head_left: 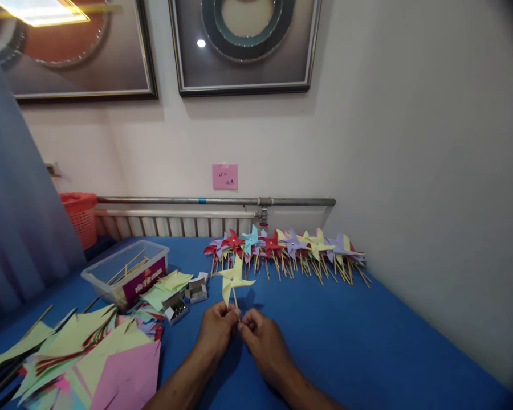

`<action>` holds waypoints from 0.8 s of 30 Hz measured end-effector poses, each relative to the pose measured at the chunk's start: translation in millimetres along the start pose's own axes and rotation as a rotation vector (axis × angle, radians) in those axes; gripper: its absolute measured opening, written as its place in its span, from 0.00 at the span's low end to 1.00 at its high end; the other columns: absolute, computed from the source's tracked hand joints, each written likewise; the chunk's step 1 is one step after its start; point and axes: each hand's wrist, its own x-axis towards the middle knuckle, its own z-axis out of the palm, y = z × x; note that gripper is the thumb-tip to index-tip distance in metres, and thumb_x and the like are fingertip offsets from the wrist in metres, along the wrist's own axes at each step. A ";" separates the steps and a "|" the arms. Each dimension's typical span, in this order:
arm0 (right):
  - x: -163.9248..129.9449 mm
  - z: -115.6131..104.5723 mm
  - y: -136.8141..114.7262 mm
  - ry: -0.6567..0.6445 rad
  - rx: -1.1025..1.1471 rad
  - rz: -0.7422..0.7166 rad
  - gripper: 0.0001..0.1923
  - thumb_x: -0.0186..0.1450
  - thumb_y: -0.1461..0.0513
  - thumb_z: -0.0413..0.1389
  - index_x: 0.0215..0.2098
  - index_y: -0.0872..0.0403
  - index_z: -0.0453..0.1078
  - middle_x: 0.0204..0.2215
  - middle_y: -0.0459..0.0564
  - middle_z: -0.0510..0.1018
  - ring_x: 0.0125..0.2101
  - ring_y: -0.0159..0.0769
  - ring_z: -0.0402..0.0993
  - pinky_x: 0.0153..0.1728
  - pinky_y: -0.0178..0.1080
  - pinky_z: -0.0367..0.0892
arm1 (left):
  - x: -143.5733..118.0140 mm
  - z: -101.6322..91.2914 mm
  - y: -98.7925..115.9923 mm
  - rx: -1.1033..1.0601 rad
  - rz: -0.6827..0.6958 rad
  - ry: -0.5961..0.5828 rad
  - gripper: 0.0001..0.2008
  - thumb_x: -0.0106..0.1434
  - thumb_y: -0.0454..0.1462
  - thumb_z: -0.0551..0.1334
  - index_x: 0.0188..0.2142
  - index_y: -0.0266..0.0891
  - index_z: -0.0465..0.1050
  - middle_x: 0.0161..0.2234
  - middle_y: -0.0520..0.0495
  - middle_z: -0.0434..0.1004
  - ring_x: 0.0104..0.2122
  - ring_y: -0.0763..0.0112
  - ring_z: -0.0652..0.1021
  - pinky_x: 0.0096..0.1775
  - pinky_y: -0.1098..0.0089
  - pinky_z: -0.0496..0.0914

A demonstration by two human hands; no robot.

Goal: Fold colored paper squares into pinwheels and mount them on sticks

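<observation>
A pale yellow paper pinwheel (232,279) on a thin wooden stick stands upright in front of me, a shiny pin at its centre. My left hand (219,326) is closed around the stick below the blades. Close beside it, my right hand (259,336) has thumb and fingers pinched together near the stick's lower end; what lies between those fingertips is too small to make out. Left of my hands are a small open box of metal pins (176,308) and another small box (197,288).
Finished pinwheels (293,245) lie in a row at the back of the blue table (346,353). To the left are a plastic tub (130,270) of sticks, cut paper sheets (126,373) and a red basket (82,219). A radiator (175,223) and pipe run along the wall.
</observation>
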 end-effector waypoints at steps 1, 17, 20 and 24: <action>0.3 0.0 -0.2 -0.004 -0.007 0.002 0.07 0.63 0.62 0.54 0.27 0.52 0.66 0.21 0.42 0.73 0.24 0.31 0.67 0.27 0.33 0.55 | 0.1 -0.1 0.1 -0.001 0.001 -0.006 0.17 0.44 0.48 0.68 0.20 0.39 0.66 0.13 0.58 0.61 0.15 0.79 0.59 0.22 0.74 0.51; 0.3 2.6 -0.1 0.050 -0.154 -0.027 0.07 0.64 0.64 0.52 0.29 0.52 0.68 0.24 0.44 0.76 0.26 0.32 0.69 0.28 0.34 0.53 | 0.6 -1.5 -10.8 0.214 0.066 0.037 0.10 0.49 0.42 0.63 0.21 0.38 0.68 0.15 0.57 0.62 0.17 0.77 0.61 0.23 0.74 0.53; 0.5 4.0 0.3 0.042 -0.185 -0.044 0.06 0.63 0.66 0.52 0.29 0.52 0.68 0.25 0.44 0.77 0.26 0.32 0.69 0.28 0.33 0.54 | -1.5 -2.6 -10.5 0.287 0.095 0.052 0.08 0.50 0.40 0.61 0.22 0.38 0.69 0.16 0.57 0.64 0.19 0.76 0.63 0.24 0.74 0.54; 0.1 4.6 -0.5 0.043 -0.194 -0.034 0.06 0.65 0.65 0.52 0.30 0.52 0.69 0.25 0.44 0.77 0.26 0.32 0.70 0.28 0.33 0.53 | 5.9 -3.8 -9.2 0.350 0.092 0.074 0.08 0.52 0.40 0.60 0.22 0.38 0.69 0.17 0.56 0.66 0.19 0.75 0.65 0.24 0.74 0.57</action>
